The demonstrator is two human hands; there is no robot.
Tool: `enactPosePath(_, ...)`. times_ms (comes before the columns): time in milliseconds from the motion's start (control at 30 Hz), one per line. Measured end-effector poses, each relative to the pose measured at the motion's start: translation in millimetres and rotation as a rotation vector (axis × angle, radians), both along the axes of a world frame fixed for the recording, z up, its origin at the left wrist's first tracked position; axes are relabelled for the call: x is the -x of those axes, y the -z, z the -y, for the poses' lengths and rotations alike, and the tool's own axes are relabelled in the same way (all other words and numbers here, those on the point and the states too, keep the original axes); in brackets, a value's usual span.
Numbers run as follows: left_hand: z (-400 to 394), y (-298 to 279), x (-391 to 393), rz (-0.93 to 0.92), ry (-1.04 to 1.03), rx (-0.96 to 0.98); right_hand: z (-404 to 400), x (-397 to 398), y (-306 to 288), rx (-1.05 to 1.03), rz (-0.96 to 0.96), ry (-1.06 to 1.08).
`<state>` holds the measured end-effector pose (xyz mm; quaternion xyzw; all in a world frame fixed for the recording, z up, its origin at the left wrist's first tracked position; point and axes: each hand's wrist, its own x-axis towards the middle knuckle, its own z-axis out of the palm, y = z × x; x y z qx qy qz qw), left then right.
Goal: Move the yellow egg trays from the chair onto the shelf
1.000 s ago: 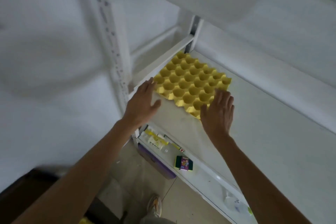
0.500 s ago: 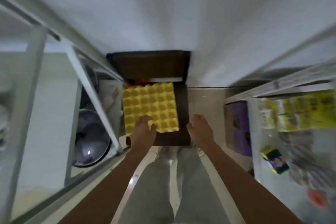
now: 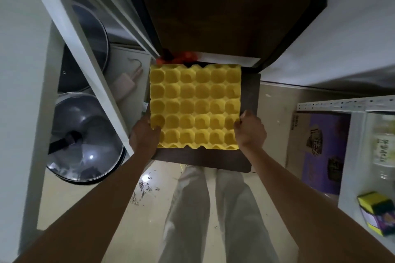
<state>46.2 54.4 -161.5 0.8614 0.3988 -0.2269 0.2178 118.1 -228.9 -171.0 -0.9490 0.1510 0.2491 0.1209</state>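
A yellow egg tray is seen lying flat on the seat of a dark brown wooden chair, cups facing up, six cups across and five deep. The tray is gripped at its near corners: the left hand is closed on the near-left edge with the thumb pressed into a cup, and the right hand is closed on the near-right edge, fingers curled over the rim. Whether more than one tray is stacked there cannot be told. The chair's backrest is seen at the far side, against a white wall. Something orange-red is glimpsed just behind the tray's far edge, beside a white sheet. To the left, a white shelf frame is crossed diagonally, with two glass-lidded pans beneath it. To the right, a white shelf is noted, carrying a yellow-green sponge pack; a purple box is set on the floor beside it. Pale trousers are visible below, over a glossy tiled floor.
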Motion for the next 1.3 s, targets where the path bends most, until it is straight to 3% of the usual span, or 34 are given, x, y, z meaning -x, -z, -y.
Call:
enactPosePath(300,10.5,-10.1,-7.5,0.012,-0.167,-0.127,6.5,-4.7,-20.6,-0.012,0.101,-0.178)
enactPosePath(467,14.0,-46.6,-11.3,0.098,-0.198,-0.207,13.8,10.3,-45.4,-0.155,0.193,-0.103)
enactPosePath(767,62.3,-170.1,-15.7,0.415,-0.143,-0.057,55.6,76.8,-144.9,-0.309,0.340,0.348)
enactPosePath(1033,211.8,-318.7,-15.1,0.641,0.289,0.304,157.4,210.9,-318.0,-0.191,0.550,0.865)
enactPosePath(1133,273.5,-380.5,6.0,0.606,0.436,0.490,183.1,287.1,-384.5,-0.172,0.696,1.067)
enactPosePath(1300,364.2,-452.2,59.9,0.363,0.731,0.685,217.2,394.3,-465.0,-0.216,0.840,1.440)
